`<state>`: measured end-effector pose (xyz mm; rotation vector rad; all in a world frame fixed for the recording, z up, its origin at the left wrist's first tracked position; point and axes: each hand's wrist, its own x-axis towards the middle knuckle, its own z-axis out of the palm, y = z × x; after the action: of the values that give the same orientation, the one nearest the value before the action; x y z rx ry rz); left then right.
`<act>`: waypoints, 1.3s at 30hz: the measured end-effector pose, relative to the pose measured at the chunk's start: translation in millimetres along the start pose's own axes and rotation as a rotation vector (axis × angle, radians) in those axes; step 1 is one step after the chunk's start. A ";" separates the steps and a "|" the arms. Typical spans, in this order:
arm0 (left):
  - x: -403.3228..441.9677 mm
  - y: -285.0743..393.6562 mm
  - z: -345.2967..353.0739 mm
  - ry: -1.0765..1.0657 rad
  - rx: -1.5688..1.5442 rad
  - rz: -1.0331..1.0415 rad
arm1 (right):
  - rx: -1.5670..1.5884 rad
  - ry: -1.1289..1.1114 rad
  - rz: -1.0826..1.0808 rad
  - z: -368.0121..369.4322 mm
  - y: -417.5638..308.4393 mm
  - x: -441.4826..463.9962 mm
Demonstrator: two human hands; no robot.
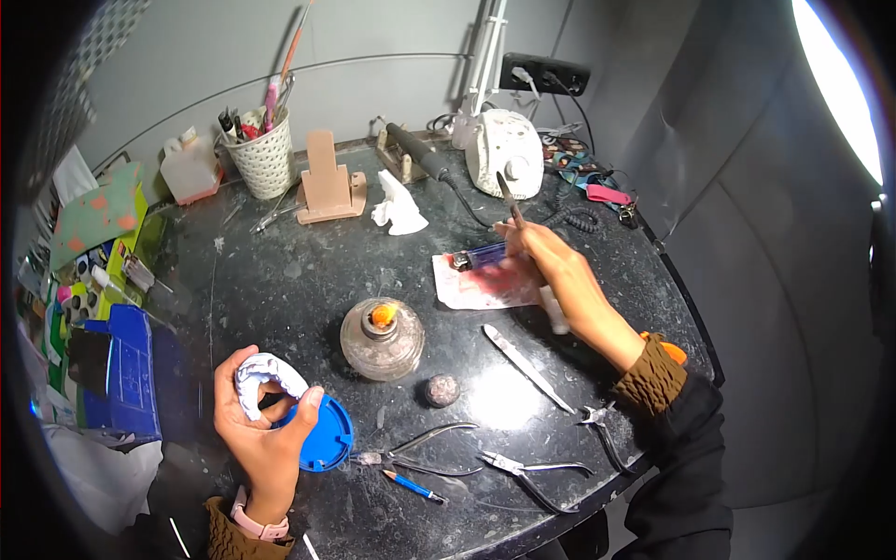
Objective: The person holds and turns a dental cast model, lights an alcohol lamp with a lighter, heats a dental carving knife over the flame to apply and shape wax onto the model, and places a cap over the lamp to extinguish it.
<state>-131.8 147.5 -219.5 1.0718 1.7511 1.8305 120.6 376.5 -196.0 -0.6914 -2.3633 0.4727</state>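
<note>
My left hand (257, 434) is wrapped round a white dental plaster cast (269, 373), holding it up over a round blue plastic lid (327, 437). My right hand (551, 266) grips a slim dark-tipped hand tool (509, 198), its tip pointing up and away. Beneath those fingers lie a blue-purple lighter (483, 255) and a white sheet with pink-red stains (467, 287); whether the fingers touch them I cannot tell. Between my hands stands a glass spirit burner (381, 347) with an orange flame at its wick.
A wax knife-like tool (527, 367), a dark round lump (442, 391), several pliers (523, 469) and a blue pencil (411, 485) lie in front. Behind are a white basket cup (261, 159), a pinkish stand (327, 191), crumpled tissue (399, 207) and a corded handpiece (420, 154) with its white control unit (506, 154).
</note>
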 end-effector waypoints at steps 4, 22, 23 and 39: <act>-0.2 -1.3 -0.5 -0.011 -0.005 0.020 | -0.376 -0.115 -0.206 12.3 17.8 6.1; 0.7 -3.0 1.3 -0.008 -0.063 0.040 | 0.065 -0.323 -0.294 34.0 -10.9 82.8; 0.8 -4.4 0.3 -0.007 -0.056 0.049 | 0.093 -0.372 -0.259 40.7 -7.7 88.7; 4.4 -7.4 -8.0 0.035 -0.006 0.088 | -0.200 -0.039 -0.231 -3.9 -25.4 -39.5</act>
<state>-142.1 146.4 -225.0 1.1373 1.7427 1.9170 140.5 333.9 -199.2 -0.4902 -2.5113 0.1520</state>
